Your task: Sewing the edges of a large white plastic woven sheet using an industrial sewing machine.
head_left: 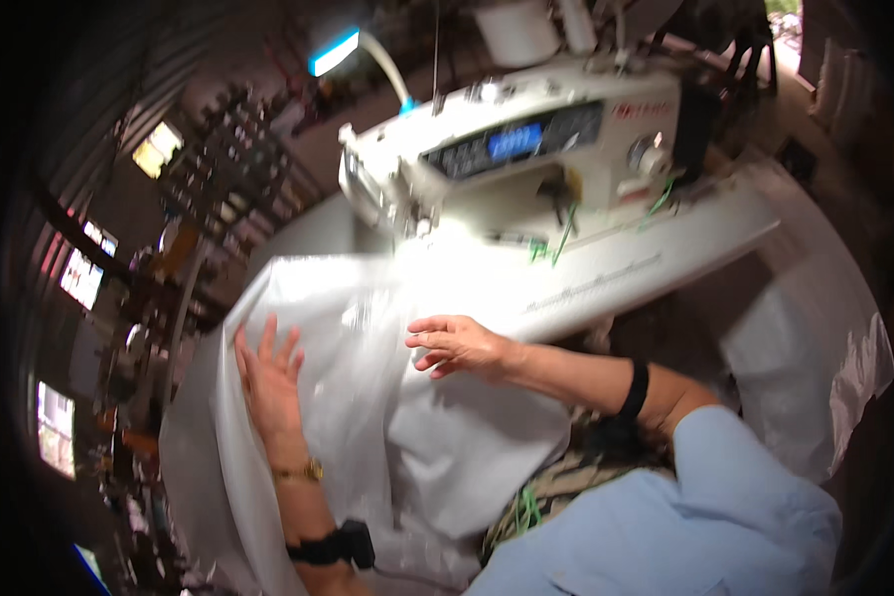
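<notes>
A large white sheet (338,417), smooth and slightly shiny, drapes in folds from the sewing machine (512,139) down over my lap. My left hand (271,382) rests on or just over the sheet's left part, fingers spread and pointing away from me. Close in front of the machine's needle area, my right hand (457,346) hovers with its fingers apart and a little bent; nothing shows in it. Whether either palm touches the sheet I cannot tell. Strong glare washes out the cloth under the needle.
A lit lamp (335,52) on a bent neck stands behind the machine. Green threads (541,248) lie on the machine bed (656,260). More white sheeting (805,348) hangs at the right. Cluttered racks (233,164) fill the left background.
</notes>
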Available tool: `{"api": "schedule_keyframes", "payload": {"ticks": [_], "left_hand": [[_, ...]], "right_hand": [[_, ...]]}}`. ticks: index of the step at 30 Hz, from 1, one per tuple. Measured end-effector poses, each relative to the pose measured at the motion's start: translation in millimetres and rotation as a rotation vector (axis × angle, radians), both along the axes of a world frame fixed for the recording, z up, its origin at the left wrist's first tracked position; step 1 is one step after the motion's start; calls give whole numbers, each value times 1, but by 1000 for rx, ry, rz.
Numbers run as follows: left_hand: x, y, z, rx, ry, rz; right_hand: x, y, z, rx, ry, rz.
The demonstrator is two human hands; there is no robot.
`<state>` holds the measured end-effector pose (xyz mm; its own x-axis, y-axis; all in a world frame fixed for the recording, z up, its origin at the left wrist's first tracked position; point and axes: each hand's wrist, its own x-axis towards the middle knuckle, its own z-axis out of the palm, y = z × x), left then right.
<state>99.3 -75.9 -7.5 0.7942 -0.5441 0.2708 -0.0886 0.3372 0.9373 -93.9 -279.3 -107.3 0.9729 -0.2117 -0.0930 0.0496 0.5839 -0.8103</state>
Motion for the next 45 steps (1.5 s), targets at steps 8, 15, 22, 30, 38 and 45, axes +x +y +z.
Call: {"api": "schedule_keyframes", "payload": {"ticks": [8,15,22,30,38,45], "left_hand": [[-19,-5,-3,33,-17,-16],[-41,16,-32,2,-9,78],[-193,-10,-73,270,-411,-615],[-269,-16,-151,194,-578,-941],[-271,-12,-169,260,-411,-1030],[-269,-9,-163,249,-428,-1035]], "right_hand": [[49,-48,-4,204,131,-295],[82,-49,-33,383,-47,-349],[51,-73,-43,-56,-261,-218],[47,-52,-3,-24,-228,-10],[52,-76,-39,-172,-178,-115],[24,-47,-27,-206,-96,-240]]}}
